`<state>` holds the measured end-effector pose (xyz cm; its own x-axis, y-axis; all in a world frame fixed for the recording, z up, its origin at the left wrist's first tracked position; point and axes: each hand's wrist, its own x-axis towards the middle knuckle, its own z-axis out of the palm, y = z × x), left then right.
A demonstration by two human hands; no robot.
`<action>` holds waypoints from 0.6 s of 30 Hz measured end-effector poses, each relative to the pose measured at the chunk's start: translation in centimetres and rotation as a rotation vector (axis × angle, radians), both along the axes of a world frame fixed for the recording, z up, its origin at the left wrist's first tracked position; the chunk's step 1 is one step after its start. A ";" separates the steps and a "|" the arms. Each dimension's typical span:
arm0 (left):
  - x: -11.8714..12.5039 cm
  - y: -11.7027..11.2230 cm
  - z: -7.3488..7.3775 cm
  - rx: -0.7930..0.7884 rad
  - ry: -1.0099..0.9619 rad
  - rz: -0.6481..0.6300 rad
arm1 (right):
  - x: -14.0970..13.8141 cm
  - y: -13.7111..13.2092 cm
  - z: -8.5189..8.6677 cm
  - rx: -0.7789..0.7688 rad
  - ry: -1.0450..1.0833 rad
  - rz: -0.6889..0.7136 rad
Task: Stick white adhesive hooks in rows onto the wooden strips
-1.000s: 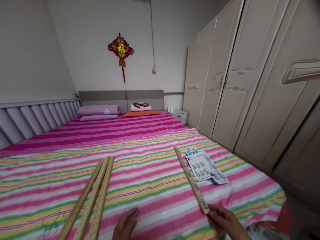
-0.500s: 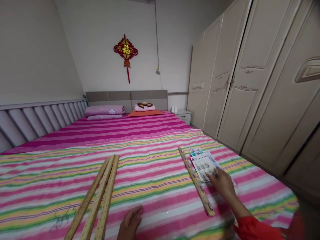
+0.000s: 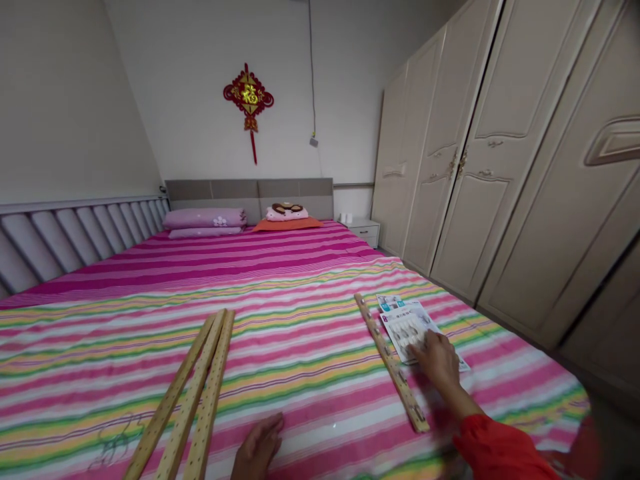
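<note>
My right hand [image 3: 437,355], in a red sleeve, lies on a clear blister pack of small white pieces [image 3: 409,328] on the striped bed. Its fingers curl down over the pack's near edge. Just left of it lies a long wooden strip with holes [image 3: 390,362]. My left hand [image 3: 260,445] rests flat on the bedspread at the bottom middle, fingers together, holding nothing. Three more wooden strips [image 3: 193,401] lie side by side to its left.
The bed [image 3: 280,293] has a pink, yellow and green striped cover, with pillows [image 3: 205,220] at the headboard. A tall cream wardrobe [image 3: 500,160] runs along the right. A padded rail [image 3: 75,233] lines the left side. A nightstand [image 3: 367,231] stands by the headboard.
My right hand let go of the single strip's near end and moved forward onto the blister pack. My left hand stayed in place.
</note>
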<state>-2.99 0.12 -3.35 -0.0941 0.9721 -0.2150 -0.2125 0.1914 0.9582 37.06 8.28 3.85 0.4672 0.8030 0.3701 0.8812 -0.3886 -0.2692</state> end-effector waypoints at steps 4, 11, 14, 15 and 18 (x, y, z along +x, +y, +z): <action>0.1 0.0 0.2 -0.004 -0.009 0.002 | 0.3 0.0 -0.1 0.059 0.016 0.021; 0.2 -0.1 0.3 -0.003 -0.017 0.029 | 1.9 0.0 0.4 0.233 0.085 0.065; 0.3 -0.1 0.4 -0.003 -0.016 0.028 | 2.2 -1.0 1.0 0.327 0.136 0.067; 0.3 -0.1 0.4 -0.001 -0.017 0.025 | 2.1 -1.6 1.3 0.353 0.147 0.069; 0.4 -0.1 0.4 0.000 -0.020 0.023 | 0.5 -3.5 2.0 0.435 0.227 0.117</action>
<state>-2.58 0.01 -2.90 -0.1125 0.9697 -0.2170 -0.2361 0.1860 0.9538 37.56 4.76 5.87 0.4903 0.6487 0.5821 0.8129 -0.0996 -0.5738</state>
